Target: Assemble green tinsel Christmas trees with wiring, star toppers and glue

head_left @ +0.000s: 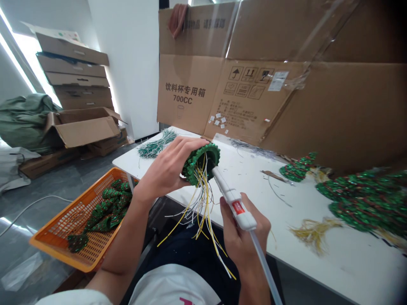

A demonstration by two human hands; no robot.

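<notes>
A: Nearest to us was the white shirt [174,284]. Beyond it we saw the right hand [246,237], wrapped around a glue gun [232,197], with a pale glue stick [265,264] behind it.

B: And the left hand [171,165]?

A: It was clamped on the green glittery piece [192,169], in the air at the table's near edge. The open end faced the nozzle; whether they touched, we could not tell.

B: How did we judge its handling?

A: Light, we thought, and rather stiff at the rim, but the glitter trim might be crushed or come loose. We preferred a broad, gentle hold around the outside, as there, with fingers away from the mouth, which might be hot.

B: And the yellow and white strands [202,180]?

A: They hung loosely from the opening, probably easy to tangle. Farther out, we saw the white table [244,173] and cardboard [190,70] behind.
</notes>
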